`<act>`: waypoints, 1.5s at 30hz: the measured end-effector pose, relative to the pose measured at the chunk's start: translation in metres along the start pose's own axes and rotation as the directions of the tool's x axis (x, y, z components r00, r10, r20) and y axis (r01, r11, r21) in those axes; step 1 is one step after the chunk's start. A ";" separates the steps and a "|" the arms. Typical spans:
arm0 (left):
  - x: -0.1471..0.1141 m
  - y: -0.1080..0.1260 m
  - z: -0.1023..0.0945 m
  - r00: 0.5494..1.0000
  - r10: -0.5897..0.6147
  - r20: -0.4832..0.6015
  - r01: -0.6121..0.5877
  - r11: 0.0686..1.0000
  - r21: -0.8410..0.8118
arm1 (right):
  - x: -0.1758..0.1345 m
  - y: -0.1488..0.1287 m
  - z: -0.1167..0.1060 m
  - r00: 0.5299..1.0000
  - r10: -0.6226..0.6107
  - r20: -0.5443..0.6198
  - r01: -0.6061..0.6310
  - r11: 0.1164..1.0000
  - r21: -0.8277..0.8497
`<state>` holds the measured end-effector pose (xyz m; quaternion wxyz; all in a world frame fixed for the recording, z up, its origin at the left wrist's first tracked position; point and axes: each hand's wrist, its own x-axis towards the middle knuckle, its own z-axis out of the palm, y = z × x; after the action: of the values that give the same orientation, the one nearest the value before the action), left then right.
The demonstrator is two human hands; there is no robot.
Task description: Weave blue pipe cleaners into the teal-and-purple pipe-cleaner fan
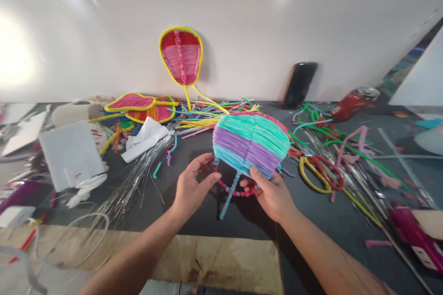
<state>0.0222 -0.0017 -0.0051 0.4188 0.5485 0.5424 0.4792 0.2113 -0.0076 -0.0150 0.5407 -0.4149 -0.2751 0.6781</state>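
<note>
A fan-shaped piece made of pipe cleaners, striped green, purple and blue with a twisted blue stem, is held up above the dark table. My right hand grips its lower right edge, thumb on the front and fingers behind. A string of red and blue beads loops below the piece. My left hand has its thumb and fingers closed around the string's left end, by the piece's lower left corner. Part of the string passes behind the stem and near my right fingers.
A red-pink fan with yellow rim leans on the white wall. Loose pipe cleaners, flat pink pieces, scissors, a phone, a red can, silver strands and a magenta glue gun surround my hands.
</note>
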 end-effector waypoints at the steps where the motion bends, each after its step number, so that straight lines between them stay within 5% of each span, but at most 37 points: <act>1: 0.000 0.000 0.001 1.000 -0.030 0.011 0.030 0.998 -0.059 | 0.000 0.001 -0.001 1.000 0.009 0.007 -0.009 1.000 -0.004; 11: 0.003 0.009 0.000 0.963 -0.213 0.165 0.267 0.829 -0.492 | 0.000 0.002 0.000 0.999 0.029 0.043 -0.031 0.999 0.043; 24: 0.007 0.010 -0.005 0.868 -0.313 0.385 0.493 0.631 -0.599 | 0.002 0.001 -0.001 0.999 0.033 0.029 -0.033 0.999 0.006; 36: 0.013 0.011 -0.009 0.802 -0.371 0.469 0.587 0.637 -0.499 | 0.001 -0.003 -0.009 0.990 0.058 0.131 -0.052 0.997 -0.054; 45: 0.008 0.012 -0.005 0.838 -0.343 0.424 0.525 0.718 -0.458 | 0.000 -0.009 -0.008 0.988 0.068 0.141 -0.060 0.996 -0.061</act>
<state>0.0197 0.0054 0.0080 0.7407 0.3250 0.4207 0.4107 0.2226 -0.0056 -0.0119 0.4856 -0.3890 -0.3188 0.7150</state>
